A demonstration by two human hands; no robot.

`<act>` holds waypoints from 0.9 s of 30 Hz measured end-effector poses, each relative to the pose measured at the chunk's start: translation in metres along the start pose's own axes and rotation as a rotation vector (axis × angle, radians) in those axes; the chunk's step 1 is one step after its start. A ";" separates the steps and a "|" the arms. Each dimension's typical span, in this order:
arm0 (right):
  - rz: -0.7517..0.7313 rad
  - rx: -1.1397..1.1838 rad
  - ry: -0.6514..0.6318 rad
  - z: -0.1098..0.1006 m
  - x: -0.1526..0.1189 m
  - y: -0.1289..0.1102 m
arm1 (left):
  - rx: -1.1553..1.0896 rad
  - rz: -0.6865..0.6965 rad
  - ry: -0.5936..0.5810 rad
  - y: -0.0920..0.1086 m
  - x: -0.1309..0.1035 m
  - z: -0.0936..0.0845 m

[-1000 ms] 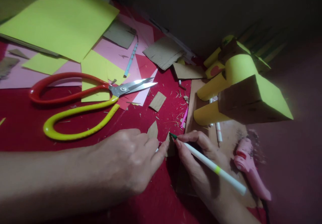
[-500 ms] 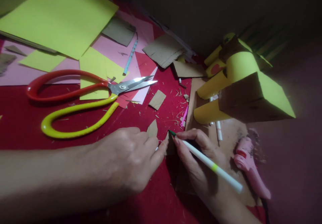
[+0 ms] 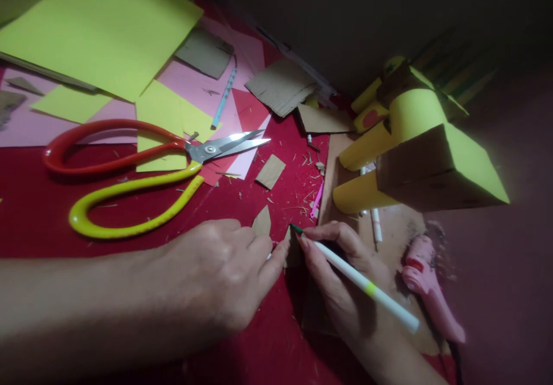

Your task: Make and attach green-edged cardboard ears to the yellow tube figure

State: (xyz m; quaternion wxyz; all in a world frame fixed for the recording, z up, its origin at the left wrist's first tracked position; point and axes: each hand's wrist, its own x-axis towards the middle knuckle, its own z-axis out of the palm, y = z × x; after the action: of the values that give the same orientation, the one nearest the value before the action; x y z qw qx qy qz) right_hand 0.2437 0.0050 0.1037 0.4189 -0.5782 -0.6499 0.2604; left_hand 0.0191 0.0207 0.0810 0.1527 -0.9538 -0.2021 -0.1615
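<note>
My right hand [image 3: 345,264] is closed around a white marker [image 3: 367,287] with a green tip and a yellow-green band. The tip touches the upper edge of a small cardboard piece [image 3: 294,251]. Against that piece's left side rests a fingertip of my left hand [image 3: 233,270], whose fingers are curled together; something white shows a little beneath them, mostly hidden. Just above the left fingers lies a pointed cardboard scrap [image 3: 261,221]. A small cardboard rectangle [image 3: 270,172] is farther up on the red cloth.
Large scissors [image 3: 203,153] with red and yellow handles lie open at the left. Yellow sheets [image 3: 103,33], a blue pencil [image 3: 224,98] and cardboard pieces [image 3: 283,85] are behind. Yellow paper-and-cardboard constructions [image 3: 415,166] stand at the right, near a pink glue gun [image 3: 432,293].
The marker's back end has shifted very slightly right and down. Both hands keep nearly the same place and hold.
</note>
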 end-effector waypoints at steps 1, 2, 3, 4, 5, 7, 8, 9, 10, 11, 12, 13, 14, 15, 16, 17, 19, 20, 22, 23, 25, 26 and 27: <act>-0.005 0.006 0.006 0.001 0.000 0.000 | 0.004 0.000 0.000 0.000 0.000 0.000; -0.008 0.006 0.010 0.001 0.000 0.000 | 0.008 0.000 -0.004 0.000 0.000 -0.001; -0.012 0.004 0.020 0.002 0.000 0.000 | 0.014 -0.007 -0.010 0.000 0.000 -0.001; -0.015 0.003 0.028 0.002 0.000 -0.001 | 0.018 -0.011 -0.015 0.001 0.000 -0.001; -0.011 0.002 0.032 0.002 0.000 -0.001 | 0.018 -0.012 -0.021 0.001 -0.001 -0.002; -0.006 0.000 0.033 0.001 0.000 -0.002 | 0.015 -0.007 -0.018 0.001 -0.002 -0.003; -0.008 -0.005 0.025 0.000 0.000 -0.002 | 0.014 -0.001 -0.016 0.001 -0.002 -0.003; -0.012 -0.013 0.013 -0.001 0.001 -0.003 | 0.016 0.004 -0.011 0.001 -0.002 -0.003; -0.017 -0.024 0.003 -0.001 0.002 -0.003 | 0.018 0.007 -0.008 0.001 -0.003 -0.003; -0.025 -0.034 0.004 -0.002 0.002 -0.004 | 0.021 0.006 -0.012 0.000 -0.002 -0.003; -0.029 -0.038 0.008 -0.002 0.003 -0.004 | 0.022 0.005 -0.017 0.000 -0.002 -0.003; -0.030 -0.037 0.013 -0.002 0.003 -0.004 | 0.021 0.003 -0.023 0.000 -0.002 -0.003; -0.030 -0.034 0.018 -0.001 0.003 -0.004 | 0.020 0.004 -0.024 0.000 -0.001 -0.002; -0.029 -0.028 0.021 -0.001 0.003 -0.004 | 0.019 0.002 -0.025 0.000 -0.001 -0.001; -0.027 -0.019 0.024 0.000 0.002 -0.003 | 0.018 -0.002 -0.026 0.000 -0.001 0.000; -0.024 -0.010 0.026 0.001 0.001 -0.002 | 0.018 -0.005 -0.022 0.001 -0.001 0.001; -0.006 0.007 0.022 0.002 -0.001 -0.001 | 0.015 -0.012 -0.021 0.002 -0.001 0.002; 0.006 0.015 0.016 0.002 -0.001 0.000 | 0.013 -0.016 -0.017 0.002 -0.002 0.002; 0.014 0.032 0.006 0.002 -0.001 0.001 | 0.005 -0.021 -0.014 0.002 -0.002 0.001; 0.011 0.036 0.003 0.002 -0.001 0.002 | 0.002 -0.022 -0.011 0.002 -0.002 0.000; 0.004 0.031 0.006 0.001 0.000 0.002 | 0.002 -0.025 -0.012 0.002 -0.002 -0.001; -0.004 0.026 0.011 0.000 0.001 0.001 | 0.003 -0.022 -0.012 0.001 -0.001 -0.002; -0.010 0.016 0.012 0.000 0.001 0.001 | 0.006 -0.018 -0.010 0.001 -0.001 -0.002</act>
State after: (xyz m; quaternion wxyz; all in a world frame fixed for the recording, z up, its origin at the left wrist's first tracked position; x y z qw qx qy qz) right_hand 0.2443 0.0061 0.1034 0.4287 -0.5732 -0.6481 0.2601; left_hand 0.0183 0.0185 0.0816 0.1532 -0.9522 -0.2121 -0.1574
